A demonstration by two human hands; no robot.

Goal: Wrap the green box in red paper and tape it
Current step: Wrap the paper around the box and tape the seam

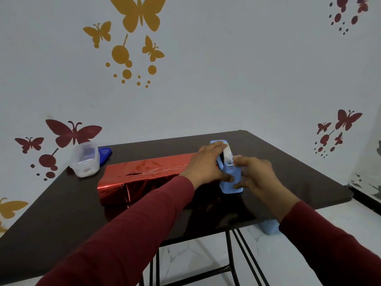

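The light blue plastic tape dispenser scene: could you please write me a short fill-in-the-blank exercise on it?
1. Both hands grip the light blue plastic tape ____.
2. The box beside the left hand is covered in shiny ____ paper.
3. The clear plastic container stands at the dark table's far ____ corner.

Missing words: dispenser; red; left.

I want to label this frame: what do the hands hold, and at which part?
Both hold the blue tape dispenser. The left hand grips its left side and top; the right hand holds its front end near the cutter.
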